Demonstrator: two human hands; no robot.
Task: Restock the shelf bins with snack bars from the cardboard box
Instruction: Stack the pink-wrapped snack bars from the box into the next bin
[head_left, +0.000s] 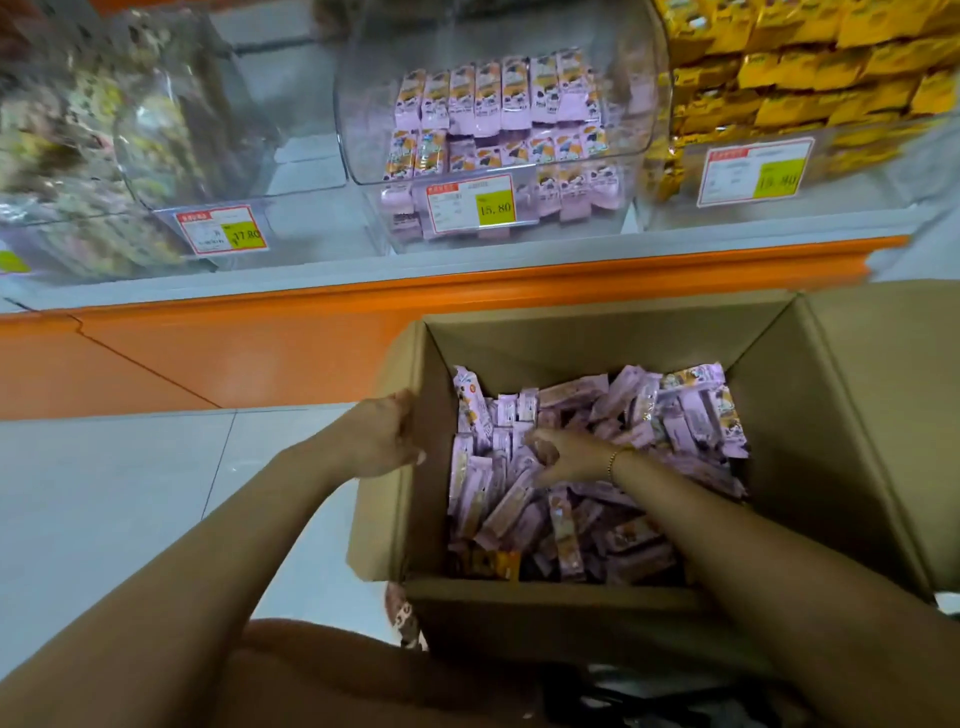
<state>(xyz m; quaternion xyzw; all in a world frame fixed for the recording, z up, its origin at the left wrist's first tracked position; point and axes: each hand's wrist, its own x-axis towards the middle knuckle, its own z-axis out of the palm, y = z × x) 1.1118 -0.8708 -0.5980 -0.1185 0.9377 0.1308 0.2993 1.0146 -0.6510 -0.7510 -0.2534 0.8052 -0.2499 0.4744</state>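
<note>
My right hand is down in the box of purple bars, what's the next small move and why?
Probably close the right hand round a few purple snack bars beneath it and lift them out. The left hand grips the cardboard box by its left wall, steadying it, and the middle bin holding matching purple bars looks only partly full.

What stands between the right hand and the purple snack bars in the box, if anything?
Nothing visible does. The box has its flaps folded open, and the right hand touches the snack bars directly. The left hand grips the box's left wall, away from the bars.
</note>
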